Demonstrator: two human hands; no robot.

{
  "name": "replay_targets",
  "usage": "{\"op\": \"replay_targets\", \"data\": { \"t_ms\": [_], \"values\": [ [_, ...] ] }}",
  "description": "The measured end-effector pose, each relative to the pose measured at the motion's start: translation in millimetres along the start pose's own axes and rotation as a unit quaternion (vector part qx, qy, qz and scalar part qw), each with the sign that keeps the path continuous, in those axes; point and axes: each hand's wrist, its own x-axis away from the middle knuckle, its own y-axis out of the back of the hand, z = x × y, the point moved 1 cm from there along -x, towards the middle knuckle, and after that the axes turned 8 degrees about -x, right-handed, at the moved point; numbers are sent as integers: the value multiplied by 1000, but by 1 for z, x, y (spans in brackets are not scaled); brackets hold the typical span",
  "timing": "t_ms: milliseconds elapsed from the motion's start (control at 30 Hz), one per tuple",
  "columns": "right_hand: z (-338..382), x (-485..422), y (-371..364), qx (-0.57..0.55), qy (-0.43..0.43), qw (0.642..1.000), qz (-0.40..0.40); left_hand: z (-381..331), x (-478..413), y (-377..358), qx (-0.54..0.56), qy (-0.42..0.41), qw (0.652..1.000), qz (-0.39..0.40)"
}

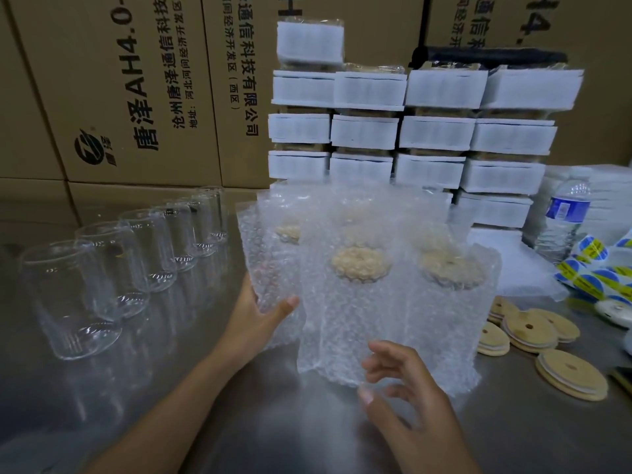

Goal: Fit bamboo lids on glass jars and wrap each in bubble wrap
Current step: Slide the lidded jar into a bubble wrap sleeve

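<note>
Several bubble-wrapped jars with bamboo lids inside stand upright in a cluster mid-table. My left hand (260, 318) grips the left wrapped jar (270, 261) by its side, thumb across the front. My right hand (405, 384) sits at the bottom edge of the front wrapped jar (355, 309), fingers spread and loosely curled, holding nothing. Another wrapped jar (451, 302) stands to the right. A row of several bare glass jars (78, 299) runs along the left. Loose bamboo lids (571, 374) lie at the right.
The steel table (239, 429) carries a stack of white foam-wrapped packs (434, 131) behind the jars. A water bottle (564, 217) and rolls of blue-yellow stickers (595, 271) are at the right. Cardboard boxes (136, 97) wall the back.
</note>
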Motion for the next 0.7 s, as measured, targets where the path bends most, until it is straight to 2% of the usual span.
{"op": "replay_targets", "data": {
  "t_ms": [167,400,700],
  "values": [
    [2,-1,-2,12,19,1000,7,8,-4,9,-18,12,999,34],
    [1,-1,0,2,21,1000,-5,12,-7,14,28,43,998,39],
    [-4,-2,0,4,14,1000,-3,15,-7,1,18,46,998,47]
  ]
}}
